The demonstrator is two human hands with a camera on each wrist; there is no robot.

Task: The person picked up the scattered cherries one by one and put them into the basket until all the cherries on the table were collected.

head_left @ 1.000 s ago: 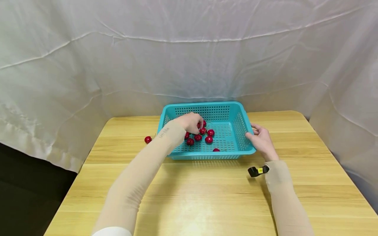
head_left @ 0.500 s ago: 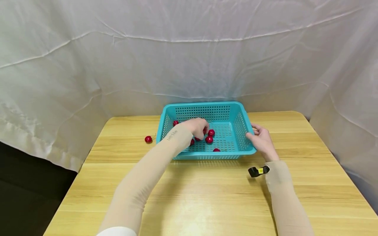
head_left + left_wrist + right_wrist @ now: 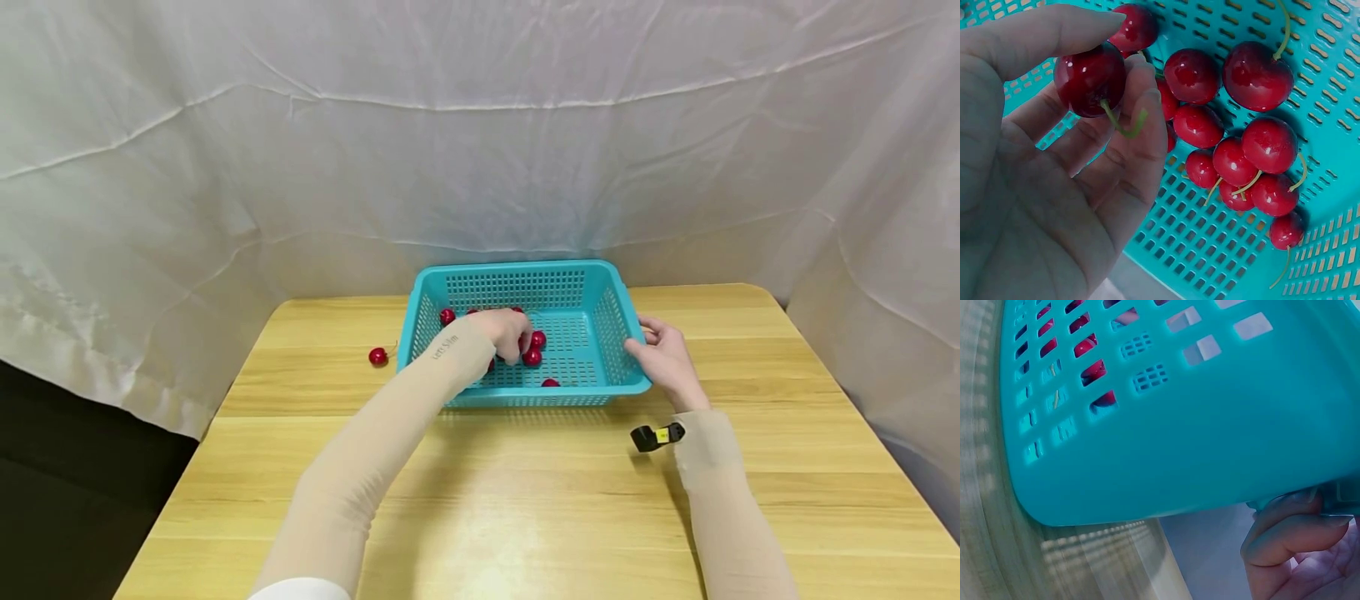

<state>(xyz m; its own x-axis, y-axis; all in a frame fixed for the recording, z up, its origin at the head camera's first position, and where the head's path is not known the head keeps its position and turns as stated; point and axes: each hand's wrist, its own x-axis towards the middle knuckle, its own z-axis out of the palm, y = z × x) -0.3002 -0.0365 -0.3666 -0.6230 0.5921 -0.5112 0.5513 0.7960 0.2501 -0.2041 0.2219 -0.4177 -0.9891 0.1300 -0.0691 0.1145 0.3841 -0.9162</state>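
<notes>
Inside the turquoise plastic basket (image 3: 600, 333), my left hand (image 3: 504, 333) is bent down among glossy red cherries (image 3: 532, 357). The left wrist view shows its thumb and fingers holding one dark red cherry (image 3: 1090, 81) with a short green stem. Several other cherries (image 3: 1257, 76), some with stems, lie beyond the fingers on the perforated basket floor. At the basket's right end my right hand (image 3: 666, 358) grips the rim, thumb on the near side. Its curled fingers (image 3: 1297, 540) show under the rim in the right wrist view.
One cherry (image 3: 378, 357) with a stem lies on the wooden table (image 3: 525, 500), left of the basket. A small black device (image 3: 657, 437) with a yellow label sits at the right wrist. A pale curtain (image 3: 480, 167) hangs behind the table.
My left hand has moved right and slightly nearer within the basket, uncovering a cherry at its left end. My right hand has stayed on the rim.
</notes>
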